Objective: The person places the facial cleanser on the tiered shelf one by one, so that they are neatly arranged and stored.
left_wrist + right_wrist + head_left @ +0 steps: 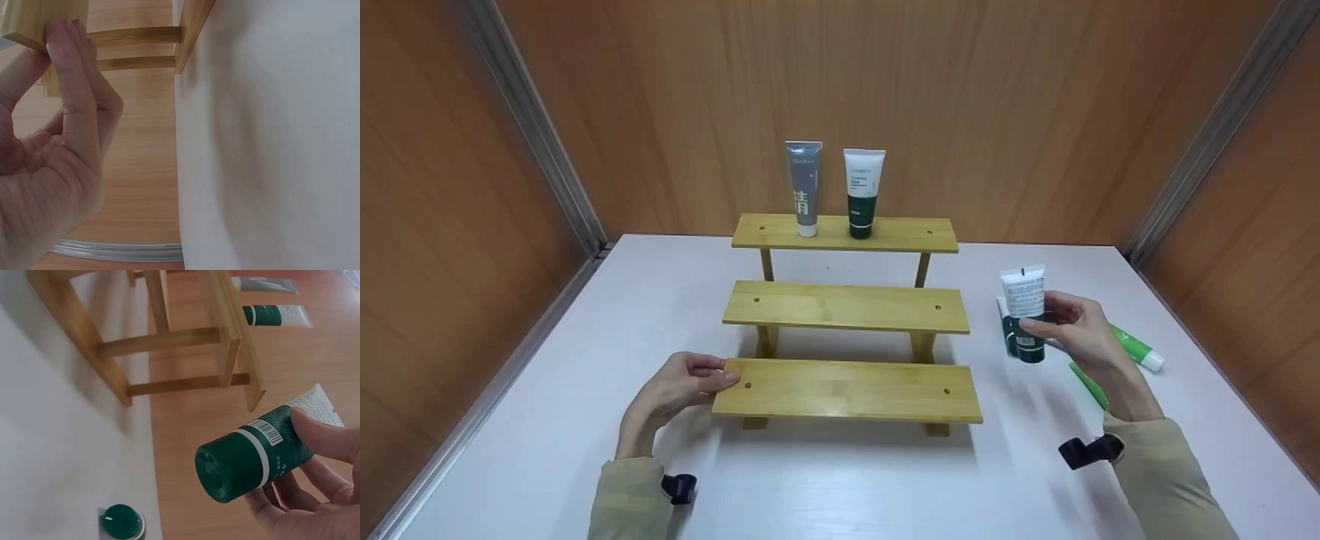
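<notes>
Left hand (671, 386) pinches the left end of the lowest board (847, 390), thumb on top, fingers at the edge/underneath. Right hand (1080, 334) pinches a white/dark-green tube (1025, 304) between thumb and fingers, cap down, lifted above the counter (840, 495), right of the three-tier wooden stand (847, 306) and apart from it.

Edges: counter's back edge meets the wood back panel (840, 75); side panels rise left and right, metal strips (547, 127) at the corners. Stand sits mid-counter, top board (915, 229) nearest the back panel. Room: wide strip of counter in front of the lowest board, more at left; a gap between the boards' right ends and the held tube.

Containers: grey tube (804, 180) and second white/dark-green tube (865, 187) upright on caps on the top board, side by side, small gap. Another dark-green tube (1007, 330) lies just behind the held one; bright green tube (1140, 351) and green item (1089, 386) by the right wrist, partly hidden. Tube contents not visible.
</notes>
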Motion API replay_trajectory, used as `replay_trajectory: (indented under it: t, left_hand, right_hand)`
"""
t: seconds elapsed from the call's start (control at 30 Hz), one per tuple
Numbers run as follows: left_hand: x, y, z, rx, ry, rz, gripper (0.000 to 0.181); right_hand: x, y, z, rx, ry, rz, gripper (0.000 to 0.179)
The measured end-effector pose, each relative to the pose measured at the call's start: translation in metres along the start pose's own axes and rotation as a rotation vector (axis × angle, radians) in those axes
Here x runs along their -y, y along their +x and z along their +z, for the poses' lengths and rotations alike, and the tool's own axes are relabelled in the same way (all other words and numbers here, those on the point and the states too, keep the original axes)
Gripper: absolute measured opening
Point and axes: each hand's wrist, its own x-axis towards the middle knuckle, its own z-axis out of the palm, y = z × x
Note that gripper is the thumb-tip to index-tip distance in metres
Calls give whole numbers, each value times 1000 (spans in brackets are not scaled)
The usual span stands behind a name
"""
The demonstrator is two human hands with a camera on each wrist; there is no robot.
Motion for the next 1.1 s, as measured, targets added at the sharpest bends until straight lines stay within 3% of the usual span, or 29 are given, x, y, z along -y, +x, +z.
replay_trajectory:
  t: [0.67, 0.97, 1.1]
  left_hand:
    - [-1, 0, 0, -9, 7, -4, 62]
    - [0, 0, 0, 2, -1, 5, 60]
    - [0, -1, 1, 1, -5, 10, 61]
  right_hand:
    - [53, 14, 7, -27, 88, -76, 72]
    - [74, 28, 17, -23, 261, -105, 58]
    - [82, 36, 23, -31, 332, -110, 61]
